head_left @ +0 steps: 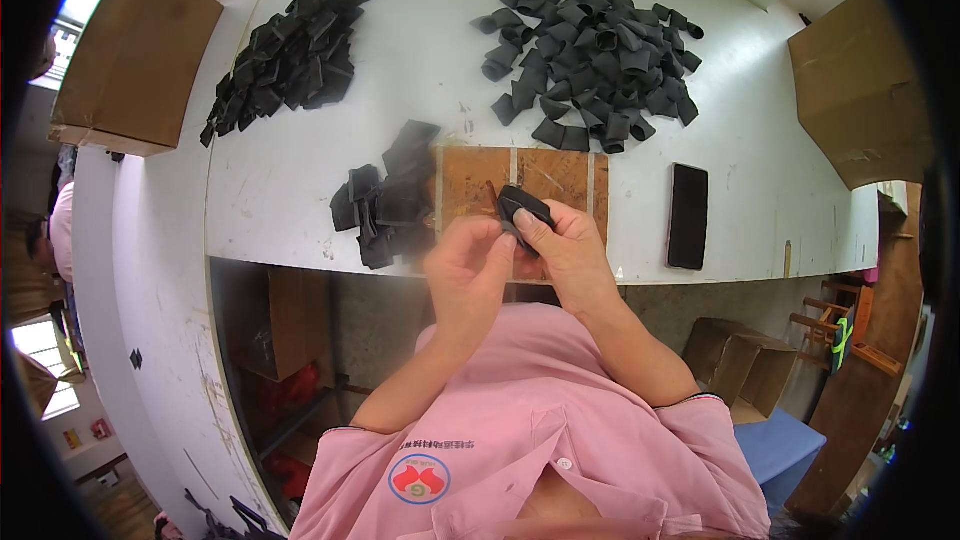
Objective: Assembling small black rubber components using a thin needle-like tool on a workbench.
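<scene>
A small black sleeve-like piece (522, 202), soft-looking, is held just above the front of the table. My right hand (578, 265) grips it, with the thumb laid along its top. At its lower left edge, the thumb and fingertips of my left hand (468, 265) are pinched together; what lies between those fingertips is too small to make out. Beneath both hands is a brown wooden board (475, 172) with pale strips. Left of the board lies a small heap of flattened black pieces (372, 210), partly blurred.
Open-ended black sleeves (600, 50) are heaped at the back, flat black pieces (300, 50) at the back left. A dark phone (688, 215) lies right of the board. Cardboard boxes stand at left (140, 50) and right (865, 90). Another box (740, 365) sits below the table edge.
</scene>
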The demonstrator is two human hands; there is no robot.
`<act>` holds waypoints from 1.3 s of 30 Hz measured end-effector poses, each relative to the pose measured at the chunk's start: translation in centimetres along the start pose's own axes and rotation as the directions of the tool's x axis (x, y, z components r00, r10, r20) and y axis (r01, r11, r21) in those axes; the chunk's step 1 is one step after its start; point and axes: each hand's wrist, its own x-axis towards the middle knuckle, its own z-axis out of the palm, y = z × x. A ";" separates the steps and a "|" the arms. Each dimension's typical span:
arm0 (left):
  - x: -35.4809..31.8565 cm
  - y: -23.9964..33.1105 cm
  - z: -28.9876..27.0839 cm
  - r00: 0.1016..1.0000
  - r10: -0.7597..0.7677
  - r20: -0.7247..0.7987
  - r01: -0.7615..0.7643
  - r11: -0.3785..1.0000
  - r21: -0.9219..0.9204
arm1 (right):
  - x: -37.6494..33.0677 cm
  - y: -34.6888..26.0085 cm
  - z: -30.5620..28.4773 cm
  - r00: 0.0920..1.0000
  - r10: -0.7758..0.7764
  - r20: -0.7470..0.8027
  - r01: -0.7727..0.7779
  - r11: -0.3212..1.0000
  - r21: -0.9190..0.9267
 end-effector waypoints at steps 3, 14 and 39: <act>0.4 -0.5 -0.9 0.997 0.071 -0.032 -0.060 0.963 0.264 | -0.2 -0.7 -0.4 0.880 -0.474 -0.029 0.366 0.716 -0.594; 0.9 -0.1 0.4 0.926 0.351 -0.141 -0.258 0.860 0.440 | 1.0 0.0 0.7 0.458 -0.819 0.347 0.634 0.027 -0.773; 3.0 2.6 -2.5 0.942 -0.238 0.238 0.331 0.777 -0.535 | 4.1 -4.2 0.5 0.835 -0.075 0.545 0.098 0.995 -0.013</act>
